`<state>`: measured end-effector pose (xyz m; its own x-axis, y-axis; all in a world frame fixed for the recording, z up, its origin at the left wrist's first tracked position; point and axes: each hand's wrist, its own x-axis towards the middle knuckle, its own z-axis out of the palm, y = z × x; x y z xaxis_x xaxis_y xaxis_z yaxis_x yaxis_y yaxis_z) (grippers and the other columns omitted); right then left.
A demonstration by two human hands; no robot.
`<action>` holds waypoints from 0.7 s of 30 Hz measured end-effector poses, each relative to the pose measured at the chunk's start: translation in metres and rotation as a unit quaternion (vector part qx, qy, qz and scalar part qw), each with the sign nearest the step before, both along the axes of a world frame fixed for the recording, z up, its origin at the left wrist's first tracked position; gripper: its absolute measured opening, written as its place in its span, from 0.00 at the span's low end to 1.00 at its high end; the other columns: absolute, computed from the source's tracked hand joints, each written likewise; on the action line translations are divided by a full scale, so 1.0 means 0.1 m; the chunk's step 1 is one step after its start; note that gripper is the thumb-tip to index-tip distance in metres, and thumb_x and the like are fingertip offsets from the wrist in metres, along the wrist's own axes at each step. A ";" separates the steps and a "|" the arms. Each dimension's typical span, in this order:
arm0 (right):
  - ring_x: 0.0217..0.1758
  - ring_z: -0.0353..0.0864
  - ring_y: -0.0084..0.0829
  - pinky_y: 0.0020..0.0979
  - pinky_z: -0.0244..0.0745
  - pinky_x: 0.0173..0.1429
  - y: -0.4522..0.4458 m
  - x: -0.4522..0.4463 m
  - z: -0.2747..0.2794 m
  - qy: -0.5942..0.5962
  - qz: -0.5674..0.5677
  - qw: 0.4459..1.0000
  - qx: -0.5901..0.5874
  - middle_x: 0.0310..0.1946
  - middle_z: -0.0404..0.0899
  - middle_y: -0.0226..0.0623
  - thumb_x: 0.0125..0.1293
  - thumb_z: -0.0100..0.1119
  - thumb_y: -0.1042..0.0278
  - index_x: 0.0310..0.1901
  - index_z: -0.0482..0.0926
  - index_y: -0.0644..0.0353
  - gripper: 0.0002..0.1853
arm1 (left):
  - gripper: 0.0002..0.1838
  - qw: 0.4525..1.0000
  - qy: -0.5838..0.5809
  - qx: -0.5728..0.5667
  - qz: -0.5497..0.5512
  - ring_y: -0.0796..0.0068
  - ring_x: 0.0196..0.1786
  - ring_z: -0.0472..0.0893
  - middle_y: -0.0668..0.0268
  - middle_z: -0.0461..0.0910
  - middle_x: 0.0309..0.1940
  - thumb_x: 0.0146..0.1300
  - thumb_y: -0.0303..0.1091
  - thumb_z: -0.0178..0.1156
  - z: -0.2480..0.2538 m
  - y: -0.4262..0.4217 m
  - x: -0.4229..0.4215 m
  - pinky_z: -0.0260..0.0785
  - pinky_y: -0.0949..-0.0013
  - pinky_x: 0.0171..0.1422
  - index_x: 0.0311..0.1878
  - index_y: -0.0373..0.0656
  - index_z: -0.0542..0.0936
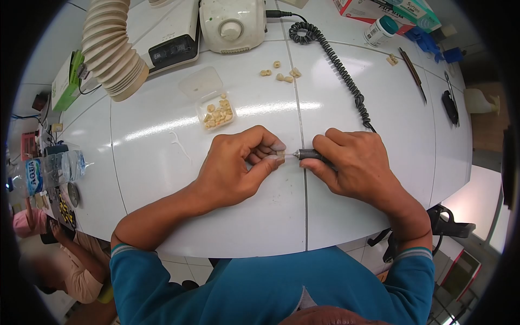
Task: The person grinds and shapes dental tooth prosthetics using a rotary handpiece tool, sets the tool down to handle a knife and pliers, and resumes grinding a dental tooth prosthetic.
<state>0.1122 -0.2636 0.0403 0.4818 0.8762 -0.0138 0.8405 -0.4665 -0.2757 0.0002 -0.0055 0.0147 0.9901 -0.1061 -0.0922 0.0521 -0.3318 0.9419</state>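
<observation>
My right hand [357, 162] is closed around a dark rotary handpiece [310, 154], whose thin bur [291, 155] points left. Between the thumb and fingertips of my left hand [233, 165] is a small pale tooth-shaped piece [280, 154], mostly covered by the fingers. The bur's tip is at this piece; whether they touch I cannot tell. Pale dust coats the left fingertips. Beyond my left hand stands an open clear plastic box [208, 126] holding several yellowish tooth-shaped pieces [219, 114]. More loose pieces [285, 78] lie farther back on the white table [254, 216].
A cream control unit [232, 27] with a knob stands at the back, and a coiled black cord [341, 65] runs to the handpiece. A ribbed hose [111, 51] hangs at back left. Slim tools [414, 76] lie right. Another person [81, 265] sits at lower left.
</observation>
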 end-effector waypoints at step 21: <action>0.22 0.86 0.36 0.39 0.75 0.26 0.01 -0.03 -0.05 -0.014 -0.009 1.000 0.018 0.27 0.83 0.32 0.81 0.71 0.40 0.40 0.86 0.53 0.23 | 0.10 0.999 0.019 -0.025 0.005 0.74 0.41 0.91 0.58 0.92 0.39 0.74 0.27 0.76 -0.02 0.01 0.01 0.84 0.70 0.48 0.52 0.32 0.88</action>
<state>0.1097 -0.2630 0.0352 0.4977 0.8668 0.0310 0.8394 -0.4723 -0.2689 0.0017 -0.0042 0.0124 0.9868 -0.1025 -0.1254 0.0919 -0.2829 0.9547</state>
